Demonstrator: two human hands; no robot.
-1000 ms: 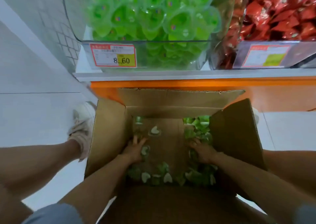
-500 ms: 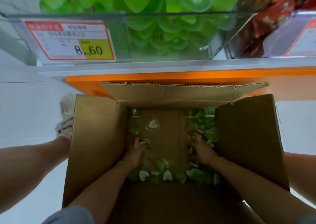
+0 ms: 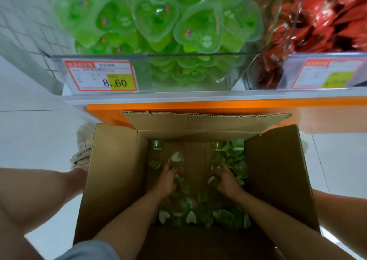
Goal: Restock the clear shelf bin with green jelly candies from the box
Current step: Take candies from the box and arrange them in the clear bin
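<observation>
An open cardboard box (image 3: 117, 172) stands on the floor below the shelf, with green heart-shaped jelly candies (image 3: 224, 218) scattered over its bottom. Both my hands are deep inside it. My left hand (image 3: 168, 179) has its fingers curled round a few jelly cups near the box's middle. Close to the right-hand pile, my right hand (image 3: 225, 180) grips jelly cups too. Above, the clear shelf bin (image 3: 194, 72) is heaped with green jelly candies (image 3: 156, 19).
A price tag reading 8.60 (image 3: 100, 76) is fixed to the bin's front. A neighbouring bin of red packets (image 3: 325, 21) is at the right. An orange shelf edge (image 3: 218, 106) runs just behind the box. My shoe (image 3: 82, 152) is left of the box on the white floor.
Both hands have drawn closer together and curled round jelly cups on the box bottom. The camera has tipped up, showing more of the shelf bin.
</observation>
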